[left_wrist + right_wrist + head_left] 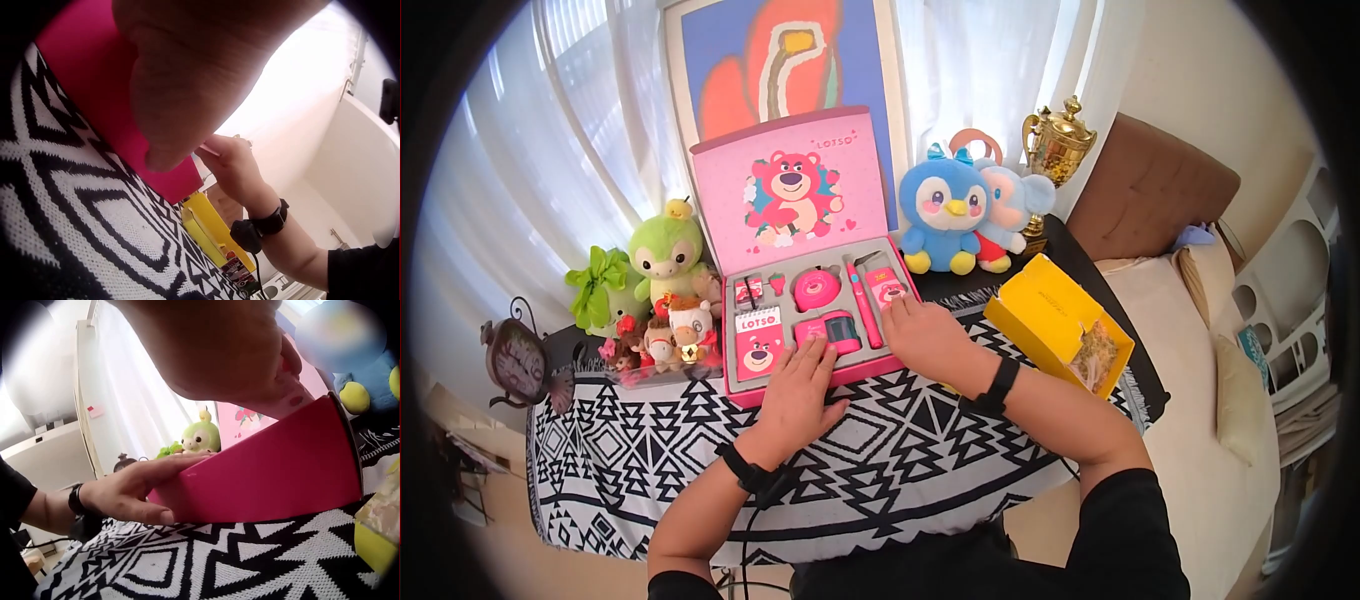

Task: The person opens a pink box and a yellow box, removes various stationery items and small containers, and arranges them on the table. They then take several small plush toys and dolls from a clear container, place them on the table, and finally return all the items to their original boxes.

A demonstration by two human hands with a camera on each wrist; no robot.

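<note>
A pink gift box [808,395] with a bear on its raised lid [792,185] stands on the patterned cloth, its grey insert full of stationery. My left hand [798,395] lies over the front rim with fingers extended, fingertips on a pink device with a dark window [840,332]. At the insert's right side, my right hand [925,340] grips a small pink bear-print pack [887,288]; its lower part is hidden behind the fingers. In the right wrist view this pack [289,400] rises above the box wall. Beside it lies a slim pink pen-like tool [864,305].
A notepad [758,345] and a round pink item [816,288] fill other compartments. Plush toys, a green one [665,250] and a blue penguin [945,215], flank the box. On the right are an open yellow box [1045,310] and a gold trophy [1060,140].
</note>
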